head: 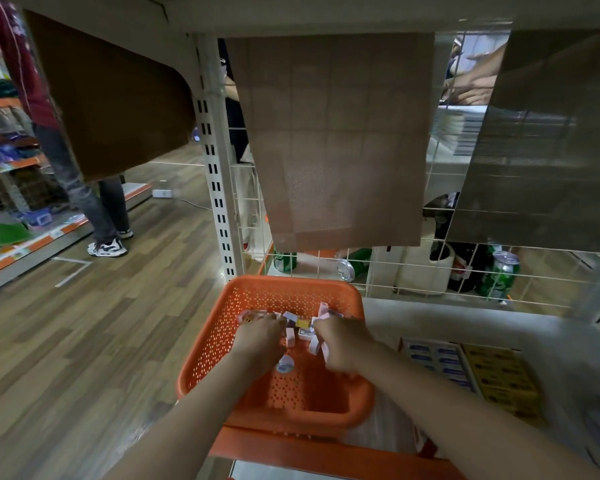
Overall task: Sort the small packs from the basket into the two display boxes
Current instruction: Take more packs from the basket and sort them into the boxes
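Observation:
An orange perforated basket sits at the shelf's left end with several small packs heaped at its far side. Both my hands reach into it. My left hand lies palm down over the packs with fingers bent; whether it holds one is hidden. My right hand is curled round pale pink packs. To the right of the basket stand two display boxes: one with blue and white packs, one with yellow packs.
A wire grid backs the shelf, with green cans behind it. Brown mesh sheets hang above. A white slotted upright stands left of the grid. A person stands in the wooden-floored aisle at left.

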